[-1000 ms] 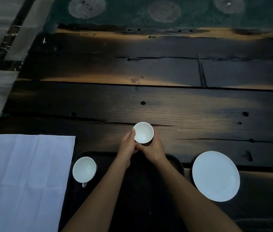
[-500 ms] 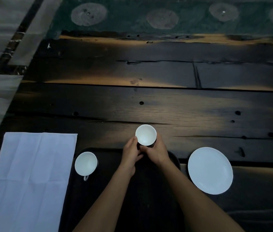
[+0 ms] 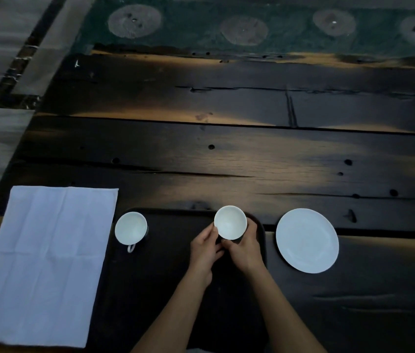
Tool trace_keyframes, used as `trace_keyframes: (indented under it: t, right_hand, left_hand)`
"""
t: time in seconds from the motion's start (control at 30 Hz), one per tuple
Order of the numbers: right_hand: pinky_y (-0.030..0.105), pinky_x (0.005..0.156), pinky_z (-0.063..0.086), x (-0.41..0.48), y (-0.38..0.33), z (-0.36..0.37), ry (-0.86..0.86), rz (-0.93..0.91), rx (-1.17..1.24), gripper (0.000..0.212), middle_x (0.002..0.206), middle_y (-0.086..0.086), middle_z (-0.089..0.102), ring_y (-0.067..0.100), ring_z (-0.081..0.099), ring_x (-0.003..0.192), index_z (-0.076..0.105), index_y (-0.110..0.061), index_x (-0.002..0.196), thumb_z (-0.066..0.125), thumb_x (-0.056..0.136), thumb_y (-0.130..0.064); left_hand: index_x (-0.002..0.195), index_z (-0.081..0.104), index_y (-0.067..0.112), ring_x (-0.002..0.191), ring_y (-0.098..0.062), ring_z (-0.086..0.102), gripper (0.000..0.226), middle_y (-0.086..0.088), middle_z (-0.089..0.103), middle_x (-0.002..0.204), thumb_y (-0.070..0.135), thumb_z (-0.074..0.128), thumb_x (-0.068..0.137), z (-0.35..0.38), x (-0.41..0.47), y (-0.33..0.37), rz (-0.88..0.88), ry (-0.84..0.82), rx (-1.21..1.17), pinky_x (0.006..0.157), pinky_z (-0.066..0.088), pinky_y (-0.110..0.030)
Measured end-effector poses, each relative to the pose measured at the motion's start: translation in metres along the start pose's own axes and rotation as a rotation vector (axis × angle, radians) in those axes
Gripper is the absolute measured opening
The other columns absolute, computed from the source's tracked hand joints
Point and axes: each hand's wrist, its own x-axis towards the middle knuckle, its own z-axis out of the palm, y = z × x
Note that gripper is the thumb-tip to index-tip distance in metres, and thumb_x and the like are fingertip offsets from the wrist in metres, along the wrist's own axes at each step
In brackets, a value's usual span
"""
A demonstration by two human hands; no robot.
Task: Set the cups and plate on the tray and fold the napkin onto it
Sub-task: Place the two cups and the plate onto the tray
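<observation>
Cup [image 3: 230, 222] now over tray [image 3: 165, 250], beside 2nd cup [image 3: 130, 228], plate [image 3: 307, 240].

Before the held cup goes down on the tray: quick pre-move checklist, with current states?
1. Both hands on the held cup: left hand and right hand wrap it. Ok.
2. Cup upright: opening faces up. Ok.
3. Cup over the tray, near its far right corner. Ok.
4. Clear of the other cup at the tray's far left. Ok.
5. Cup resting on tray or lifted: cannot tell.
6. Plate and napkin on tray: not ok, both on the table.
</observation>
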Motion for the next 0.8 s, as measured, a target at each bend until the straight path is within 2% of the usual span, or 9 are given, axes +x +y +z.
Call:
trace_keyframes:
  t: [0.1, 0.2, 0.4, 0.53, 0.63, 0.77, 0.8]
  right_hand:
    - [0.008, 0.066, 0.044, -0.004, 0.009, 0.000, -0.003, 0.021, -0.020, 0.078, 0.101, -0.028, 0.055, 0.003, 0.058, 0.094, 0.033, -0.028, 0.138, 0.078, 0.076, -0.016]
    - [0.008, 0.068, 0.041, -0.006, 0.014, -0.001, 0.004, 0.029, -0.037, 0.079, 0.101, -0.026, 0.056, 0.009, 0.057, 0.098, 0.033, -0.029, 0.140, 0.077, 0.077, -0.017]
    - [0.005, 0.065, 0.041, -0.007, 0.021, -0.008, 0.030, 0.023, -0.062, 0.075, 0.100, -0.034, 0.053, 0.006, 0.055, 0.097, 0.035, -0.031, 0.139, 0.078, 0.078, -0.022]
    - [0.002, 0.065, 0.043, -0.003, 0.021, -0.011, 0.022, 0.018, -0.070, 0.075, 0.102, -0.034, 0.052, 0.003, 0.056, 0.093, 0.035, -0.031, 0.139, 0.077, 0.078, -0.021]
    - [0.000, 0.066, 0.042, 0.000, 0.019, -0.013, 0.024, 0.011, -0.070, 0.076, 0.103, -0.031, 0.053, 0.002, 0.055, 0.094, 0.035, -0.029, 0.140, 0.077, 0.078, -0.019]
    - [-0.003, 0.067, 0.040, 0.003, 0.018, -0.013, 0.023, 0.017, -0.054, 0.075, 0.103, -0.032, 0.050, -0.012, 0.054, 0.088, 0.035, -0.024, 0.141, 0.077, 0.079, -0.017]
    - [-0.003, 0.068, 0.040, 0.002, 0.018, -0.014, 0.022, 0.019, -0.054, 0.075, 0.103, -0.031, 0.051, -0.011, 0.055, 0.088, 0.035, -0.024, 0.141, 0.077, 0.079, -0.018]
  left_hand:
    - [0.136, 0.059, 0.022, 0.096, -0.015, 0.071, 0.034, 0.012, 0.071, 0.104, 0.021, 0.053, 0.103, -0.001, -0.004, -0.009, -0.014, -0.004, 0.012, 0.080, 0.058, -0.031]
    - [0.139, 0.058, 0.020, 0.098, -0.017, 0.071, 0.035, 0.005, 0.070, 0.111, 0.020, 0.052, 0.104, 0.000, -0.005, -0.014, -0.025, -0.002, 0.024, 0.080, 0.058, -0.031]
    - [0.140, 0.056, 0.021, 0.099, -0.018, 0.071, 0.036, 0.002, 0.069, 0.115, 0.020, 0.051, 0.104, 0.005, -0.004, -0.021, -0.036, -0.009, 0.066, 0.085, 0.058, -0.034]
    - [0.140, 0.056, 0.020, 0.094, -0.014, 0.071, 0.036, 0.006, 0.070, 0.109, 0.020, 0.051, 0.104, 0.010, -0.003, -0.021, -0.043, -0.002, 0.042, 0.074, 0.058, -0.027]
    - [0.139, 0.057, 0.020, 0.092, -0.013, 0.072, 0.036, 0.008, 0.070, 0.105, 0.020, 0.052, 0.104, 0.014, -0.001, -0.020, -0.044, -0.003, 0.038, 0.075, 0.058, -0.027]
    - [0.139, 0.057, 0.020, 0.088, -0.010, 0.072, 0.036, 0.012, 0.070, 0.103, 0.020, 0.051, 0.104, 0.015, 0.001, -0.020, -0.041, -0.003, 0.052, 0.071, 0.058, -0.025]
    - [0.140, 0.057, 0.021, 0.087, -0.009, 0.072, 0.036, 0.012, 0.070, 0.102, 0.021, 0.052, 0.104, 0.015, 0.001, -0.020, -0.041, -0.005, 0.054, 0.071, 0.058, -0.025]
